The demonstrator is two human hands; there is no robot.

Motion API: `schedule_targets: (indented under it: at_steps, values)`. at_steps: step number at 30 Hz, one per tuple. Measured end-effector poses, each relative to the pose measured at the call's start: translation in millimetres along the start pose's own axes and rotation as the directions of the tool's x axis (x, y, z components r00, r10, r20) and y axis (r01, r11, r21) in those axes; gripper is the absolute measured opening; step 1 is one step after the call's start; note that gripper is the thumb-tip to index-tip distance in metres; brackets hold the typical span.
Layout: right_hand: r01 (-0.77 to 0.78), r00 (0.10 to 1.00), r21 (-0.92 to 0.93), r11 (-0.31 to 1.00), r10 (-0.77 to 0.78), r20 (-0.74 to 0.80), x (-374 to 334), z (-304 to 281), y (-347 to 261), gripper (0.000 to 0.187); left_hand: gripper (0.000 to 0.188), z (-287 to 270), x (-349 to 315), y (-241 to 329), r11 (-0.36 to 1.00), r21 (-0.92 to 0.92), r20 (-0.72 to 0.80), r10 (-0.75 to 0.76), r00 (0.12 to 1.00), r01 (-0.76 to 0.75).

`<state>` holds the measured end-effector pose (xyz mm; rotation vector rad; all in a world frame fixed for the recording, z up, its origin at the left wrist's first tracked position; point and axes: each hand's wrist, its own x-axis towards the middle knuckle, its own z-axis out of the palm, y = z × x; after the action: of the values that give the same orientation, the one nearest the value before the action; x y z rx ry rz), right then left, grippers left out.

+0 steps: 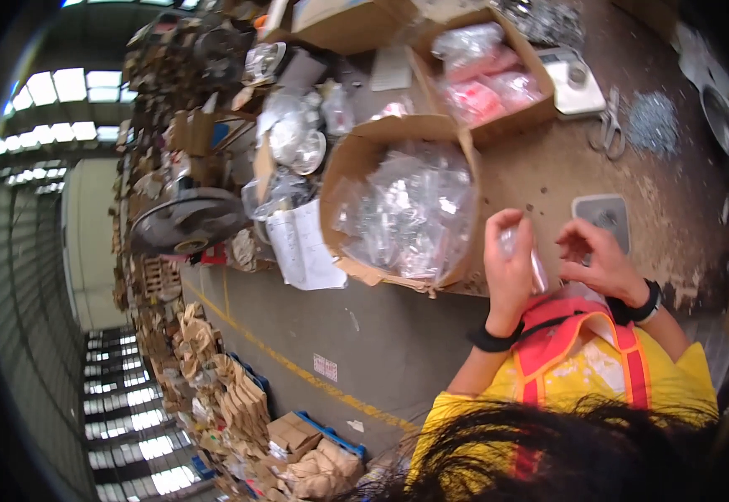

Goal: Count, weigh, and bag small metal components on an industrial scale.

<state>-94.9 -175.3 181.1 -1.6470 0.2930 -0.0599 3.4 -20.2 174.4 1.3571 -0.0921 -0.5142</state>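
My left hand (506,266) is at the front edge of the worktable, its fingers closed on a small clear plastic bag (538,273). Part of the bag shows between thumb and fingers; its contents do not show. Just to the right, my right hand (603,263) has its fingers curled inward, and what they hold, if anything, is hidden. Behind that hand lies a small grey scale (613,219) with a heap of tiny parts on its plate. A cardboard box (475,180) full of clear bags with shiny pieces stands left of my left hand.
Another cardboard box (540,99) holds pink and clear bags. Farther back are a white scale (580,94), scissors (608,130) and a pile of small metal parts (654,124). Written paper sheets (301,247) hang over the table edge. A dark fan (189,222) stands at the left.
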Motion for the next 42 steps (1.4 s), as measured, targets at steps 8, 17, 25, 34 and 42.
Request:
schedule_targets:
  at_steps: [8, 17, 25, 34, 42]
  values:
    - [-0.169, 0.981, 0.082, 0.982, 0.176, -0.08, -3, -8, 40, 0.011, 0.018, 16, 18, -59, 0.942, -0.221, 0.15, -0.224, 0.963, 0.253]
    - [-0.17, 0.965, 0.076, 0.982, 0.182, -0.19, 5, -15, 52, 0.016, 0.017, 9, 14, -65, 0.906, -0.193, 0.302, -0.311, 0.901, 0.377]
    - [0.06, 0.946, -0.329, 0.943, -0.158, -0.282, 18, -6, 24, 0.015, 0.014, 5, 13, -70, 0.922, -0.159, 0.313, -0.292, 0.904, 0.353]
    - [0.162, 0.929, -0.066, 0.985, -0.175, -0.326, 29, -31, 24, 0.008, 0.02, -5, 7, -79, 0.844, -0.069, 0.434, -0.455, 0.777, 0.532]
    - [-0.049, 0.953, 0.584, 0.81, 0.213, -0.215, 15, -43, 43, 0.015, 0.036, -21, 16, -73, 0.732, -0.468, 0.313, -0.386, 0.868, 0.495]
